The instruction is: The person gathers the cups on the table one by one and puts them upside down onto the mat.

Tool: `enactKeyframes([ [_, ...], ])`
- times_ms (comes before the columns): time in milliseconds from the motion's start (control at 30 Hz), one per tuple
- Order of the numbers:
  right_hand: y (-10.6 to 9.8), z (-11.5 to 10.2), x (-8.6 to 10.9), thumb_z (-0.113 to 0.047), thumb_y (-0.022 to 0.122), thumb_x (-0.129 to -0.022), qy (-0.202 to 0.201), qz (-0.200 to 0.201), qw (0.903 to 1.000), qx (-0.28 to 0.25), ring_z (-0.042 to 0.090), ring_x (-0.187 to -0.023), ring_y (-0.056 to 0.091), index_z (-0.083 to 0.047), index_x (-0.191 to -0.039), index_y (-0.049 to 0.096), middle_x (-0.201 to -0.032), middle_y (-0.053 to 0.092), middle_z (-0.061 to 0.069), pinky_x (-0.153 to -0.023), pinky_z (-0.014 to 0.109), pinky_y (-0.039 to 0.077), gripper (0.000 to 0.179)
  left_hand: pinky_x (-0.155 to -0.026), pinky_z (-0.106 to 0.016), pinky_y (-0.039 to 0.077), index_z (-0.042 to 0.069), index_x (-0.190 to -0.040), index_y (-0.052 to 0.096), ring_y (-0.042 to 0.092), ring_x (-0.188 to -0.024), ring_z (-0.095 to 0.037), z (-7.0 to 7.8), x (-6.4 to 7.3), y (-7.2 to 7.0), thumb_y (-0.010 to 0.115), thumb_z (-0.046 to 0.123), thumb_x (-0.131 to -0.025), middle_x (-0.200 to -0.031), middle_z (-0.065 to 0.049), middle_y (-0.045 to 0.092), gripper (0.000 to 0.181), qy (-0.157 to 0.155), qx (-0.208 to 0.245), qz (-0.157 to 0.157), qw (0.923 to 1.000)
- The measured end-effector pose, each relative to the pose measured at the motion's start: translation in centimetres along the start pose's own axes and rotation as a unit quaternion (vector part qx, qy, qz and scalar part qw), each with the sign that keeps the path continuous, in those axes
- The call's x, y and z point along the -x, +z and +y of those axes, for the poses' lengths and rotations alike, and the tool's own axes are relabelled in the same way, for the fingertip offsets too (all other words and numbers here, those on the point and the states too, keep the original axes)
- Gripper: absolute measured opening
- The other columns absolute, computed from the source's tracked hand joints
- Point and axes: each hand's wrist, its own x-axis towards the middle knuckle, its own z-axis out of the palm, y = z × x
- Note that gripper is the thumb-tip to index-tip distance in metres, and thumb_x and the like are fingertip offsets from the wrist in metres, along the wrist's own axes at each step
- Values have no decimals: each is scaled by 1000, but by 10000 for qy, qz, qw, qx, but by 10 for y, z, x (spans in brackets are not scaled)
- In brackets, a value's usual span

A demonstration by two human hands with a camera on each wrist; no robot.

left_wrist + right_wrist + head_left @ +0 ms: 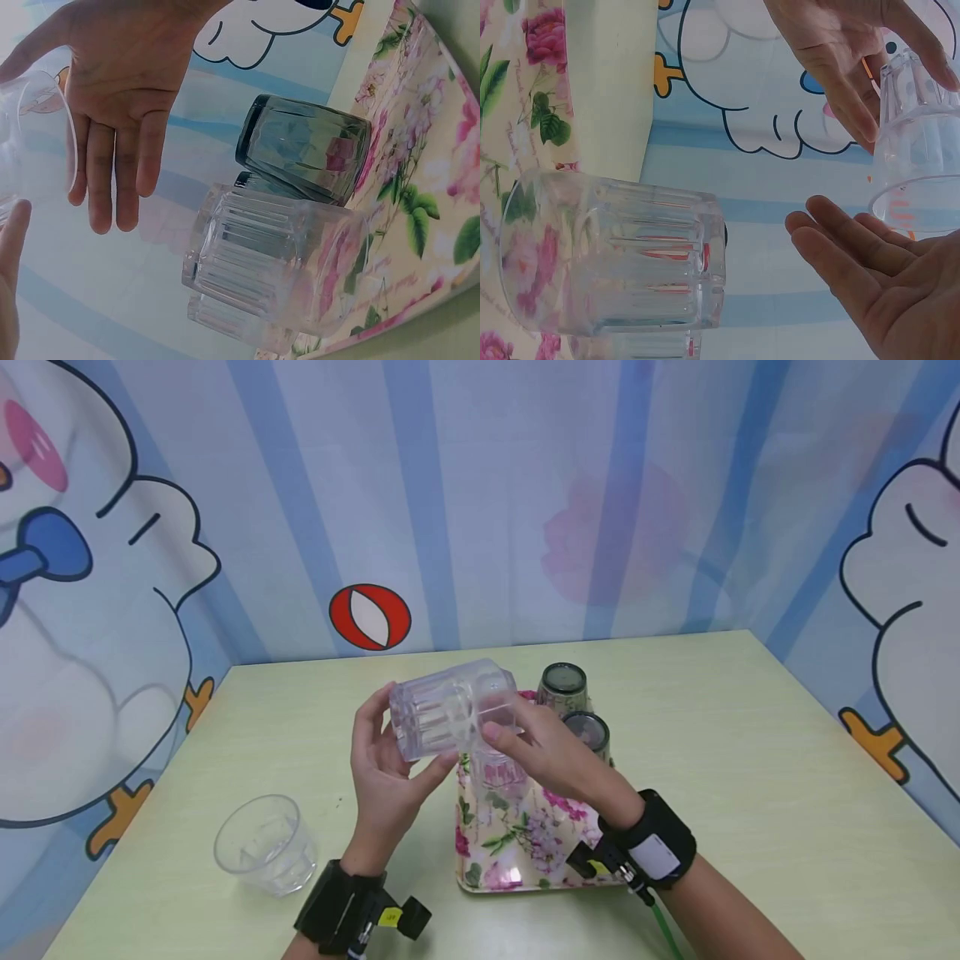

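A clear glass tumbler [442, 710] with a fluted lower half is held on its side above the tray. My left hand [386, 785] grips its fluted base, thumb below and fingers round the far side. At the rim end is my right hand [558, 756], its thumb by the glass and its fingers seen partly through it. The right wrist view shows those right fingers [862, 259] straight beside the rim. Below, more clear tumblers [255, 251] stand upside down on the flowered tray [517, 852], partly hidden in the head view.
Two dark tinted glasses [564, 683] stand upside down at the back of the tray. Another clear glass [270, 852] stands mouth up on the pale table [750, 793], left of my left hand. A printed curtain [510, 510] rises behind the table.
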Motion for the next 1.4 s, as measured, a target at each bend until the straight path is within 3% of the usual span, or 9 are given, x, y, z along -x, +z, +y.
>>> enactKeyframes([
  [267, -7, -1, -4, -72, 46, -85, -396, 93, 9987, -292, 27, -134, 47, -21, -152, 18, -146, 44, 9, -109, 54, 43, 88, -96, -25, 53, 9, -140, 31, 53, -122, -12, 0, 3, -1, 76, 1, -76, -133, 1, 44, 78, -118, -56, 29, 9999],
  [533, -18, -5, -8, -71, 49, -84, -1079, 280, 9929, 408, 25, -145, 32, -19, -153, 18, -157, 30, 8, -117, 51, 35, 91, -96, -24, 53, 7, -140, 31, 53, -124, -12, 0, 4, -2, 76, 2, -77, -134, 1, 44, 78, -159, -133, -10, 9998],
  [700, -27, -9, -14, -68, 52, -84, -1622, 214, 9810, 1046, 22, -144, 34, -15, -152, 21, -156, 32, 7, -117, 48, 35, 91, -96, -23, 53, 8, -141, 30, 53, -123, -11, -1, 4, -2, 75, 0, -77, -134, 2, 44, 78, -197, -128, -64, 9997],
  [933, -36, -25, -21, -37, 72, -81, -2130, -176, 9606, 1775, 19, -143, 33, -17, -152, 22, -155, 32, 3, -117, 49, 35, 89, -95, -22, 53, 7, -142, 29, 53, -124, -10, -3, 5, -2, 75, 1, -78, -134, 2, 43, 79, -190, -269, -137, 9994],
  [1100, -41, -32, -26, -36, 71, -82, -2489, -488, 9419, 2200, 22, -143, 34, -10, -150, 29, -154, 35, 8, -116, 47, 37, 84, -94, -22, 54, 5, -142, 29, 54, -123, -10, -4, 6, -2, 74, -3, -76, -134, 2, 43, 80, -150, -380, -209, 9989],
  [1233, -43, -37, -30, -37, 69, -83, -2549, -806, 9336, 2388, 21, -141, 38, -12, -149, 30, -152, 37, 6, -114, 43, 41, 80, -93, -21, 55, 3, -143, 30, 55, -122, -8, -4, 6, -2, 74, -3, -75, -134, 3, 43, 81, -140, -476, -254, 9984],
  [1400, -45, -39, -32, -33, 68, -84, -2462, -1085, 9301, 2500, 19, -137, 42, -16, -149, 32, -149, 42, 3, -110, 41, 45, 77, -92, -21, 55, 1, -144, 30, 55, -121, -6, -3, 6, -3, 74, -5, -74, -134, 4, 44, 83, -123, -635, -353, 9973],
])
